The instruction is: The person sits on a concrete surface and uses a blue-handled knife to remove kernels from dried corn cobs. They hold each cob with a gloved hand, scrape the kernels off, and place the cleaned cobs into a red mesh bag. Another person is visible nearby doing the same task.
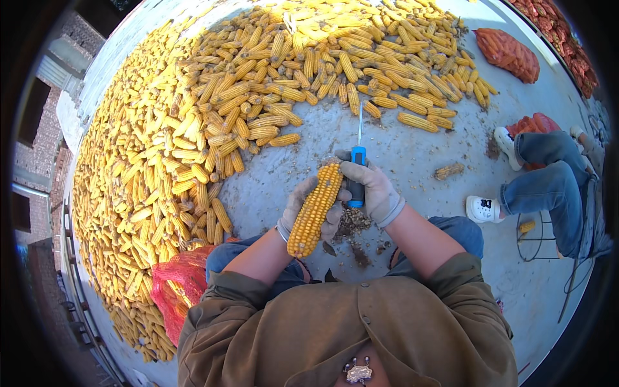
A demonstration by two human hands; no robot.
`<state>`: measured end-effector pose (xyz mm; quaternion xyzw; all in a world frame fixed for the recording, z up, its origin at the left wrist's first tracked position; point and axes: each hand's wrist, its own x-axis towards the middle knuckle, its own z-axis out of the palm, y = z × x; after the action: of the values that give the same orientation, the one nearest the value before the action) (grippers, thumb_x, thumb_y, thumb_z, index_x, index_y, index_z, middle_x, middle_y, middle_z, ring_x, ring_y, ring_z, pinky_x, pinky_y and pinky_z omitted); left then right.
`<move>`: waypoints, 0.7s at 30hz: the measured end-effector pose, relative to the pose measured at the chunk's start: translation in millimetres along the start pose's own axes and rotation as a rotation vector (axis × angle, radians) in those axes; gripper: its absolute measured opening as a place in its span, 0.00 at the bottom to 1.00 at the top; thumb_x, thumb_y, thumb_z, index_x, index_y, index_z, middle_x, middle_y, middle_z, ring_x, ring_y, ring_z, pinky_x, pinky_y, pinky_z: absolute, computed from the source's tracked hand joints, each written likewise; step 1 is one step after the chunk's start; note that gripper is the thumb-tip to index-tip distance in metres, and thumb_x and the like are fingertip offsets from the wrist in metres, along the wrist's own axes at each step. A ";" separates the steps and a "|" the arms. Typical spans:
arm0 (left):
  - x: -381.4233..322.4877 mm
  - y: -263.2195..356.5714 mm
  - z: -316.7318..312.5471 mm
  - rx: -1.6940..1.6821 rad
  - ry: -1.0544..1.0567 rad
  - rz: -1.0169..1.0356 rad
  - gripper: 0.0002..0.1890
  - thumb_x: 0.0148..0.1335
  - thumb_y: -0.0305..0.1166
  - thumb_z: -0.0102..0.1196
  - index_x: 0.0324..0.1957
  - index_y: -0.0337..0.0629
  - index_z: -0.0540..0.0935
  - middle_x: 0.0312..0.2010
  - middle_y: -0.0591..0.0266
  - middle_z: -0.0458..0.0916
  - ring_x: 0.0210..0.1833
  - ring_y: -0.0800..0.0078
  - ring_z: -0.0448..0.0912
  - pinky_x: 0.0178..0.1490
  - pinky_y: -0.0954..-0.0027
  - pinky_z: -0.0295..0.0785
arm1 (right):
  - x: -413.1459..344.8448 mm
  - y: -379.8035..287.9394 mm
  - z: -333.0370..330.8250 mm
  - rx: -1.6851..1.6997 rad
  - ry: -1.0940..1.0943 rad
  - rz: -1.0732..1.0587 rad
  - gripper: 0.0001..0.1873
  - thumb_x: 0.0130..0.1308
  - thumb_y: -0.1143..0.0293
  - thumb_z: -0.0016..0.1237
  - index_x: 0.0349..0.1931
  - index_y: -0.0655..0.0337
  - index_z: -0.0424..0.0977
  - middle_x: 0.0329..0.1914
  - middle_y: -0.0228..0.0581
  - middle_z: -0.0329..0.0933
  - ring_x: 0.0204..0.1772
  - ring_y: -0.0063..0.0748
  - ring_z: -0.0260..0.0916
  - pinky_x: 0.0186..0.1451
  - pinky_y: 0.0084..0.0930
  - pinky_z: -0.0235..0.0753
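Note:
Both of my hands wear pale, soiled work gloves. My left hand (295, 207) is wrapped around a yellow ear of corn (314, 213), which tilts with its darker end up towards the right. In my right hand (379, 188) is a screwdriver (358, 157) with a blue and black handle, its metal shaft pointing away from me. The thumb of that hand also touches the upper end of the ear. Below the hands, a small heap of loose kernels and debris (355, 223) lies on the concrete floor (261, 193).
A huge pile of corn ears (159, 159) spreads ahead and to the left. Beside my left leg is a red mesh bag (181, 285). A full mesh sack (508, 55) lies at upper right. Another person's jeans-clad leg (541, 186) and a wire-framed stool (537, 237) are at right.

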<state>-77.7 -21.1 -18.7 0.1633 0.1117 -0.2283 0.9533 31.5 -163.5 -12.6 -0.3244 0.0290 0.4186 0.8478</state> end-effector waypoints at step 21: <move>2.5 -1.8 -10.5 0.024 0.009 -0.145 0.37 0.61 0.66 0.43 0.53 0.40 0.75 0.24 0.55 0.80 0.18 0.64 0.77 0.21 0.66 0.72 | -3.6 3.1 6.7 -0.248 0.151 -0.110 0.12 0.63 0.68 0.57 0.43 0.62 0.72 0.36 0.34 0.77 0.32 0.24 0.75 0.32 0.22 0.78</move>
<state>-77.8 -19.8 -29.6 0.1673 0.1249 -0.2974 0.9317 25.4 -160.8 -7.8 -0.4583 0.0228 0.3464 0.8182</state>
